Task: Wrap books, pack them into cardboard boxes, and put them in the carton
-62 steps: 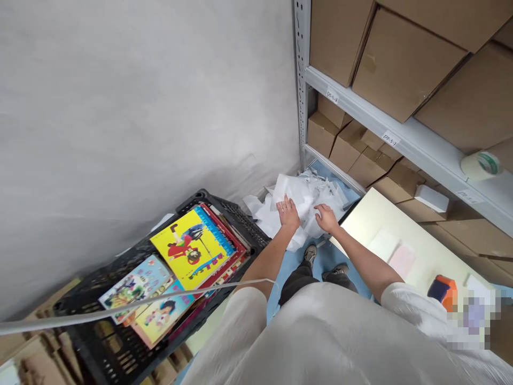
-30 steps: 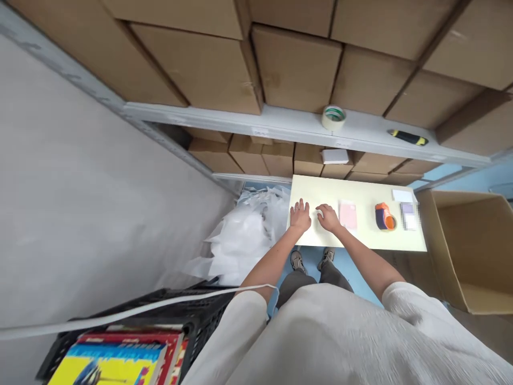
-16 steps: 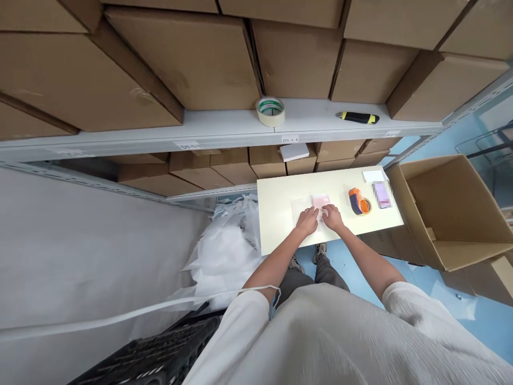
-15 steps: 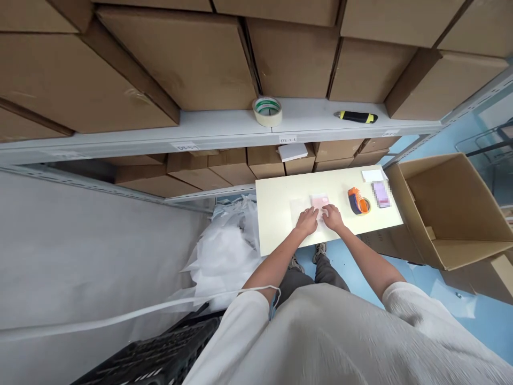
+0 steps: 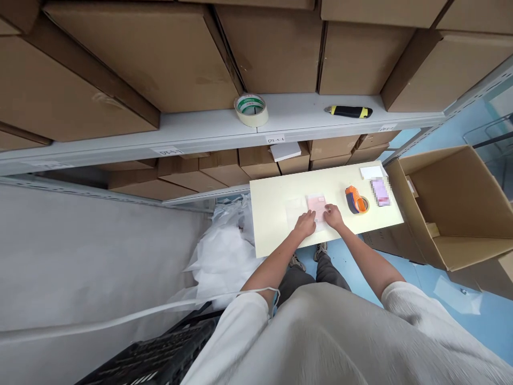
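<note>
A thin pink rectangular packet [image 5: 316,205] lies on a translucent white sheet [image 5: 294,212] on a pale cream table board [image 5: 272,224]. My left hand [image 5: 305,223] rests at the packet's lower left, its fingers stretched out over the edge. At the packet's right side is my right hand [image 5: 333,217], its fingers bent in and closed on that edge. Right of this hand stands an orange and dark blue tape dispenser [image 5: 354,201] with a tape roll. Farther right lie a blurred-out purple item [image 5: 380,191] and a white card [image 5: 371,172].
Cardboard boxes [image 5: 276,53] fill the shelf [image 5: 296,115], where a masking tape roll [image 5: 251,110] and a utility knife [image 5: 349,112] lie. A large open carton [image 5: 452,203] stands at right. White foam sheets [image 5: 224,251] and a black crate [image 5: 160,353] are at left.
The view has shifted slightly. My fingers have drawn back toward the packet's edges, so more of its pink face shows. My right hand's fingers are more closed.
</note>
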Available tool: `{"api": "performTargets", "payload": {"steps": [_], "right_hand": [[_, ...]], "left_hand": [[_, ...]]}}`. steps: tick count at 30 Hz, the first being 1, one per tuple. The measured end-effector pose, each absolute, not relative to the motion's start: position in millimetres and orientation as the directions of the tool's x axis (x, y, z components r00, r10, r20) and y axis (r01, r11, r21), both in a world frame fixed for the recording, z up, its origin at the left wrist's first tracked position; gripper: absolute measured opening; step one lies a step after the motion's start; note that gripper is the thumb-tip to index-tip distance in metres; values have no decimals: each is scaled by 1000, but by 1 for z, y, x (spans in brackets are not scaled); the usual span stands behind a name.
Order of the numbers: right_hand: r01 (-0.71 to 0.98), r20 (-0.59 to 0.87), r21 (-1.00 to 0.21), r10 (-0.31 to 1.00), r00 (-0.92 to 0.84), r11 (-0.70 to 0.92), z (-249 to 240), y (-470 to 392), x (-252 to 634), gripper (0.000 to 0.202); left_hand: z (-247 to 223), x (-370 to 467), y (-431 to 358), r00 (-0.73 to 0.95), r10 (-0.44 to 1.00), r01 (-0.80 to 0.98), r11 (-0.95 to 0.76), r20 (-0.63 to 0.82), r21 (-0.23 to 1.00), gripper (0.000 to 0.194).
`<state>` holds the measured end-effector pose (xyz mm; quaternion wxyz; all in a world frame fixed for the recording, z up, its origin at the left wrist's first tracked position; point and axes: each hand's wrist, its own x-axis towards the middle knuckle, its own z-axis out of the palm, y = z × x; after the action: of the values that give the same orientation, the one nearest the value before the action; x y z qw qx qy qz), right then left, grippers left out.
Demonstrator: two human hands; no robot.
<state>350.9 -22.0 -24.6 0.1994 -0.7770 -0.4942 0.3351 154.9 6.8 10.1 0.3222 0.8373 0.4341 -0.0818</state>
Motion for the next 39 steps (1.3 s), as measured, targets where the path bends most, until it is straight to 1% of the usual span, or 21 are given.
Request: {"api": "performTargets", "payload": {"steps": [3, 6, 8, 10, 12, 14, 16, 18, 20, 22, 25, 28, 31, 34, 36, 39], "right_hand": [[576, -379, -643, 863, 334, -505, -21, -19, 352, 42], [485, -430, -658, 817, 385, -575, -14, -16, 354, 41], [404, -452, -681, 785, 425, -611, -8, -13, 354, 40], [326, -455, -722, 773, 442, -611, 0, -9, 351, 37], [241, -458, -776, 783, 421, -584, 10, -5, 346, 32], [139, -475, -822, 800, 365, -552, 20, -1, 336, 31], [43, -500, -845, 817, 286, -533, 27, 2, 325, 31], [-9, -525, -844, 822, 221, -537, 31, 4, 312, 29], [15, -534, -837, 823, 196, -547, 30, 5, 302, 27], [114, -527, -825, 826, 199, -554, 26, 5, 294, 26], [308, -520, -764, 824, 224, -566, 16, 2, 285, 26], [443, -519, -685, 814, 260, -579, 6, -1, 278, 26], [508, -524, -623, 799, 294, -595, 0, -3, 270, 33], [552, -523, -574, 790, 321, -604, -4, -3, 265, 40], [570, -519, -551, 785, 338, -610, -4, -2, 263, 42], [580, -523, -515, 767, 371, -631, -5, 0, 260, 40]], "left_hand": [[4, 156, 5, 583, 701, 780, -341, -411, 525, 53], [-3, 157, 2, 559, 724, 770, -274, -403, 577, 57], [-7, 158, 0, 547, 734, 764, -242, -402, 598, 60], [-7, 159, 0, 533, 744, 760, -211, -404, 615, 57], [-5, 158, 2, 496, 767, 765, -164, -407, 622, 52], [1, 153, 5, 427, 813, 764, -89, -396, 639, 45], [9, 145, 9, 343, 863, 717, 13, -370, 697, 40], [16, 134, 13, 263, 891, 622, 136, -369, 771, 39], [21, 121, 15, 178, 899, 536, 252, -399, 806, 39], [23, 107, 15, 92, 900, 502, 328, -426, 800, 36], [18, 89, 15, 9, 893, 523, 379, -449, 764, 29], [9, 78, 17, 26, 881, 574, 373, -472, 729, 27], [-2, 74, 21, 61, 870, 665, 330, -489, 670, 27], [-12, 74, 23, 39, 865, 732, 316, -501, 603, 28], [-18, 75, 23, 20, 871, 727, 325, -491, 605, 33], [-22, 77, 22, 11, 872, 686, 350, -490, 638, 45]]}}
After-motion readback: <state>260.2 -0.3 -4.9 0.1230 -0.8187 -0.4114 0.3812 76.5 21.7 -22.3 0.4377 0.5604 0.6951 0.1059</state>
